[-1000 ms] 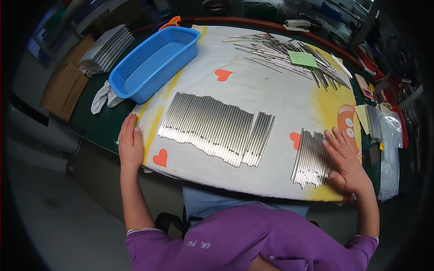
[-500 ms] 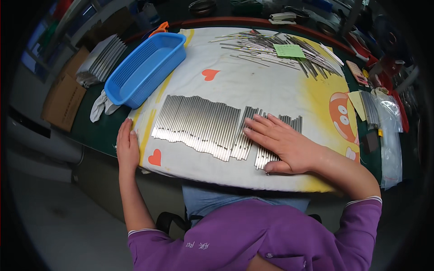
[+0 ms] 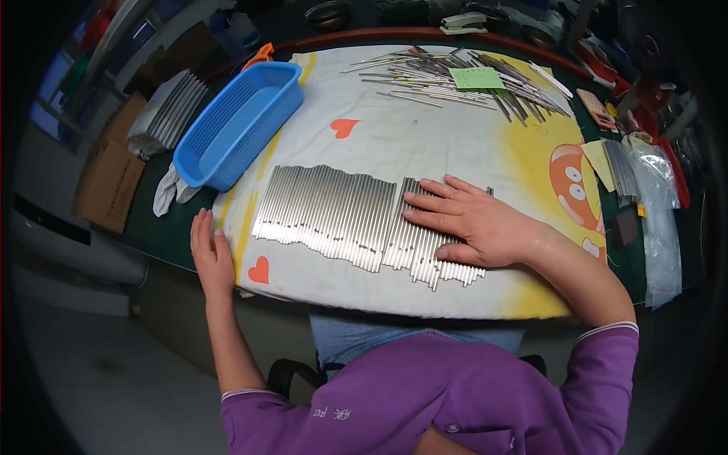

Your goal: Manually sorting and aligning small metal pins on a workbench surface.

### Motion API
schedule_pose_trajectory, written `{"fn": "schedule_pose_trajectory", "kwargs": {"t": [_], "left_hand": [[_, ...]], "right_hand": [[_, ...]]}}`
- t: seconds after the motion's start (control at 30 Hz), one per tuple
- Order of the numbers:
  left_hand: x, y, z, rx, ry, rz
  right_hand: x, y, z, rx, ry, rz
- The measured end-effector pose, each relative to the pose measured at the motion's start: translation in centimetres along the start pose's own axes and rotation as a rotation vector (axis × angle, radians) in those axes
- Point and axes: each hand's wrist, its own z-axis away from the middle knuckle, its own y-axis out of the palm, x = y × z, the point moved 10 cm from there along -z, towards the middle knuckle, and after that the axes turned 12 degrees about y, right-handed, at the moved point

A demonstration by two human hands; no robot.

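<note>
Thin metal rods (image 3: 326, 208) lie side by side in a flat sheet on a white cloth (image 3: 303, 288) with yellow edges. To their right, past a narrow gap, rests a second sheet of metal rods (image 3: 425, 254). My right hand (image 3: 478, 224) lies flat over that second group, fingers apart and pointing left, hiding part of it. At the cloth's left edge rests my left hand (image 3: 212, 254), fingers stretched out, holding nothing. Toward the far side is a loose, crisscrossed heap of metal rods (image 3: 425, 83), with a green paper note (image 3: 476, 77) on top.
A blue plastic basket (image 3: 262, 121) stands at the left edge, beside a white rag (image 3: 171, 189), stacked white packets (image 3: 171, 106) and a cardboard box (image 3: 114, 182). On the right are a calculator (image 3: 597, 110) and clear plastic bags (image 3: 658, 227). A stapler (image 3: 464, 23) sits at the back.
The rods under my right hand have shifted left and closed up with the strip of rods beside them. My right hand has moved slightly up and left; my left hand stays by the edge.
</note>
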Motion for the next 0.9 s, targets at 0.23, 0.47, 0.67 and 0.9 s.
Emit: {"fn": "schedule_pose_trajectory", "kwargs": {"t": [0.23, 0.47, 0.67, 0.9], "left_hand": [[-16.9, -0.1, -0.3, 0.124, 0.51, 0.168], [-23.5, 4.5, 0.3, 0.305, 0.545, 0.44], [-22.7, 5.5, 0.7, 0.311, 0.486, 0.545], [-22.5, 5.4, 0.6, 0.295, 0.487, 0.552]], "right_hand": [[-0.8, -1.4, -0.4, -0.088, -0.013, -0.069], [-2.7, -2.6, -4.5, -0.362, 0.192, -0.172], [-4.1, -2.3, -5.2, -0.39, 0.243, -0.255], [-5.4, -2.2, -5.6, -0.32, 0.342, -0.555]]}}
